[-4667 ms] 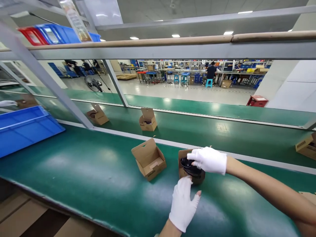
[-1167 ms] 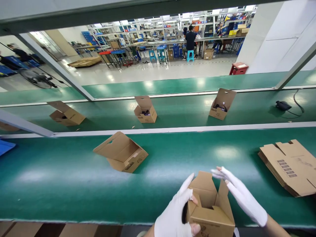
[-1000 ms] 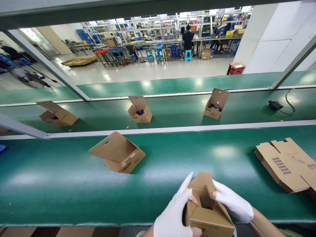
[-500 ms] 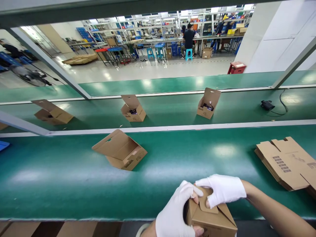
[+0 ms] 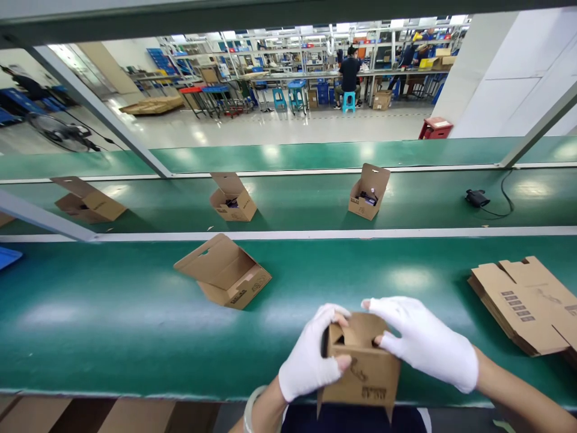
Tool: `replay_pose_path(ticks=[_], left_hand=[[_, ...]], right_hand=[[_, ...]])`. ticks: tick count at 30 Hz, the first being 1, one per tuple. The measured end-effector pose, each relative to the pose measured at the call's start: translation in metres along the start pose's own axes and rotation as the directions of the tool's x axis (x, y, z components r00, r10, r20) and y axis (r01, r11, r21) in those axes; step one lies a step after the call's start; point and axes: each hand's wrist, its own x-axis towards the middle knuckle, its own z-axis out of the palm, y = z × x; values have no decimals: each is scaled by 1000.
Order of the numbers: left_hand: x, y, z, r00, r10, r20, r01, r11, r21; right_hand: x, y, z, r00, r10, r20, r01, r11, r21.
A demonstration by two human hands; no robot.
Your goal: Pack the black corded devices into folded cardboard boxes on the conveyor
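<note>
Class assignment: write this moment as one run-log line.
left grip: holding carton; right grip: at carton's top flap; table: open box left, flattened cartons right

A green-topped counter (image 5: 135, 337) spans the foreground, a white edging strip (image 5: 297, 236) dividing it from another green surface (image 5: 293, 207) behind. Overhead runs a dark metal beam (image 5: 288, 23), with a slanting grey post (image 5: 99, 114) at left and another post (image 5: 541, 129) at right. Beyond lies a glossy pale floor (image 5: 252, 129), streaked with reflected light; soft glare also marks the green tops. Turquoise plastic stools (image 5: 348, 102) stand by a long, crowded workbench (image 5: 288, 76) with metal racking above. A black fan (image 5: 58, 132) stands far left; a red stool (image 5: 435, 128) sits beside the white wall (image 5: 518, 90) at right.
</note>
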Motion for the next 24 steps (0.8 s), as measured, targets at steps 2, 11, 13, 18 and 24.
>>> replay_pose_path(ticks=[2,11,13,18,24], left_hand=[[3,1,-8,998,39,-58,-39,999,7],[-4,23,-1,930,242,276,-247,969,-15],[-5,24,-1,937,211,278,-215,976,-16],[-3,24,-3,929,212,305,-218,976,-14],[17,5,-22,995,93,24,-91,992,-83]], right_hand=[[-7,0,-9,972,-82,-220,66,995,-77],[19,-17,-23,849,13,528,-158,960,229],[23,-24,-13,857,50,513,-154,975,162],[22,-26,5,887,98,452,-59,993,-101],[13,-9,-21,996,-89,18,91,974,-208]])
